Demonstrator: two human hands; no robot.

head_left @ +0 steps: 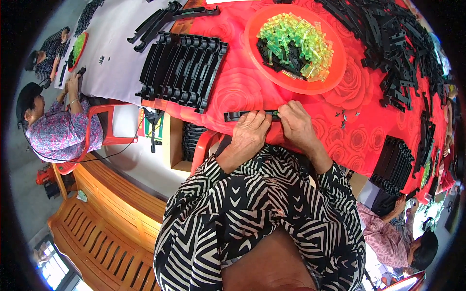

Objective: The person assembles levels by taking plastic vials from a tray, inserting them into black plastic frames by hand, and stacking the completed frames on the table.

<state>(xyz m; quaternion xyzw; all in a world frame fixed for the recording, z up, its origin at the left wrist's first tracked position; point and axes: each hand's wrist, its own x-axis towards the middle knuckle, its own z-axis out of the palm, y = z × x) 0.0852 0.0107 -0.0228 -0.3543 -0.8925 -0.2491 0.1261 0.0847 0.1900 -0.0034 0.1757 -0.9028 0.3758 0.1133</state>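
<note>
A long black plastic strip (pixel 235 116) lies across the near edge of the red-covered table, in front of my chest. My left hand (pixel 250 130) is closed over its middle, fingers bent down on it. My right hand (pixel 297 125) is closed at the strip's right end, thumb and fingers pressed together there. A small bit of green shows by its fingertips, too small to name. Beyond my hands a red bowl (pixel 297 88) holds yellow-green clear tubes (pixel 296 41) and small black parts (pixel 279 58). A row of similar black strips (pixel 182 72) lies at the left.
Loose black strips (pixel 383 43) are heaped at the far right, with a stack (pixel 393 162) nearer. Tiny black pieces (pixel 343 118) lie right of my hands. Other people sit left (pixel 65 126) and right (pixel 388 233). A wooden bench (pixel 107 228) and red chair (pixel 116 140) stand at the left.
</note>
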